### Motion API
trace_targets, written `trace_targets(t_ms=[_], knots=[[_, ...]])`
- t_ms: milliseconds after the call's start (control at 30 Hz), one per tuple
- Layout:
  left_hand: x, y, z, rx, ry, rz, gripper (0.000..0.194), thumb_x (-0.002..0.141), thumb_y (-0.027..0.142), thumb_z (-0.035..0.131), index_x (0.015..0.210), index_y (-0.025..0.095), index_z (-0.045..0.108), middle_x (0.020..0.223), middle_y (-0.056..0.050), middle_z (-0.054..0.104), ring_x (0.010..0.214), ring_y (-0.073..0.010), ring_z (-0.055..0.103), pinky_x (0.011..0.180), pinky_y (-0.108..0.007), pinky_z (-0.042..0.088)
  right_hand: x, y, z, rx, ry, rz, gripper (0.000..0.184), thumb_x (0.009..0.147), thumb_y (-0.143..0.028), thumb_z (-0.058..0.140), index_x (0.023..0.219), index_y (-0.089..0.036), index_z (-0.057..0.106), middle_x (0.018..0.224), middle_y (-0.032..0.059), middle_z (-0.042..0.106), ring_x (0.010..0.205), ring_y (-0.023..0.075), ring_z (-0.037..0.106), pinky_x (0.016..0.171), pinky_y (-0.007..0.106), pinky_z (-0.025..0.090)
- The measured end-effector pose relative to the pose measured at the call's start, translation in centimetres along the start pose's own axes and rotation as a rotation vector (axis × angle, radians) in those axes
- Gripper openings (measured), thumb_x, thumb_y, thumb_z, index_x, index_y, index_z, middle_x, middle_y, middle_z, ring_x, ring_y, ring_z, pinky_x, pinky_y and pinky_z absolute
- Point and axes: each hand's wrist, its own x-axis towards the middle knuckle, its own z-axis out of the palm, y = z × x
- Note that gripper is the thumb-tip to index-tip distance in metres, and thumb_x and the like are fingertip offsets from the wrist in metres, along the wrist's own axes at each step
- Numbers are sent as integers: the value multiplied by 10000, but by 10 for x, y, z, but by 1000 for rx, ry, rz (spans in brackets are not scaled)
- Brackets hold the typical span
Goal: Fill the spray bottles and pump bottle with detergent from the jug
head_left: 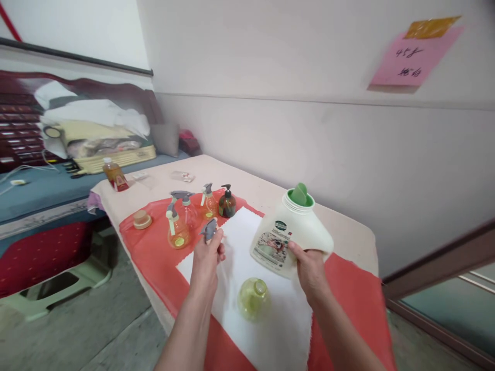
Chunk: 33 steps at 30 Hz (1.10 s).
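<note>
My right hand (311,265) grips a large white detergent jug (282,237) by its handle. The jug has a printed label and a green pouring spout (299,195), with no cap over it. In my left hand (211,255) is a grey spray trigger head (209,230), pinched between the fingers. Below and between both hands, a round yellow-green see-through bottle (253,300) stands with its neck open on a white cloth (232,257). Left of my left hand are spray bottles with grey triggers, among them an orange-tinted one (178,234) and a pinkish one (188,212).
A dark brown pump bottle (227,203) stands behind the cloth, beside another spray bottle (209,203). A beige round cap (142,220) lies on the red sheet (147,252). At the table's far left corner leans an amber bottle (115,175). A wall (309,134) borders the table's far side.
</note>
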Motion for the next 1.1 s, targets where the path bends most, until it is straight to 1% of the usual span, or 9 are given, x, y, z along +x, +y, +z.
trace_targets(t_ms=[200,333,433,533,633,733,833,1000,1100], knots=[[19,-2,-9,566,170,254,263,644,354,769,681,216,548,555,35,492,533,-140,439,561,-254,263,-1,16,2,-174,-36,147,731,723,-505,673,1357,-228,434,1332,108,556,1226,284,494,1078,505,326],[28,-31,-11,989,130,299,172,761,247,625,927,260,584,796,-28,603,802,-236,578,697,-299,318,-31,15,-16,-224,-44,255,783,729,-548,652,1398,-254,370,1507,89,355,1367,276,347,1133,472,258],[30,-51,-12,1099,77,269,185,724,145,604,890,226,605,874,-80,622,875,-282,584,749,-340,334,-55,11,-34,-235,-22,330,830,710,-571,662,1393,-205,364,1508,144,340,1360,301,364,1099,499,327],[27,-50,-9,1133,41,285,161,680,130,633,822,204,616,886,-102,620,900,-315,573,776,-370,341,-70,5,-51,-232,8,335,746,687,-580,676,1288,-185,479,1383,170,504,1240,315,511,1020,499,428],[8,-27,1,1058,41,373,104,731,239,642,832,221,623,920,-84,622,932,-291,561,800,-348,356,-78,1,-65,-225,69,290,678,652,-606,683,1173,-193,553,1227,154,625,1089,304,614,916,468,505],[-32,-6,21,542,31,501,103,762,339,655,807,247,644,835,-28,636,809,-215,569,746,-273,375,-81,-3,-73,-244,143,245,629,628,-655,662,1049,-191,600,1030,128,687,873,270,656,776,435,533],[-81,-8,48,336,20,497,195,749,405,682,661,235,644,653,-9,588,649,-176,501,647,-249,346,-85,-13,-76,-289,198,185,512,672,-642,635,951,-213,624,873,61,671,720,198,593,685,364,491],[-130,-42,84,378,-394,218,514,866,594,431,523,225,534,518,-13,479,530,-163,437,554,-281,314,-92,-31,-82,-353,215,135,439,778,-637,533,651,-217,559,614,-6,527,594,140,458,588,299,367],[-133,-57,95,405,-476,26,632,868,677,289,434,229,391,443,-10,384,471,-154,376,527,-298,289,-94,-31,-90,-334,210,151,541,854,-653,380,550,-210,439,547,-17,431,549,123,385,553,296,304]])
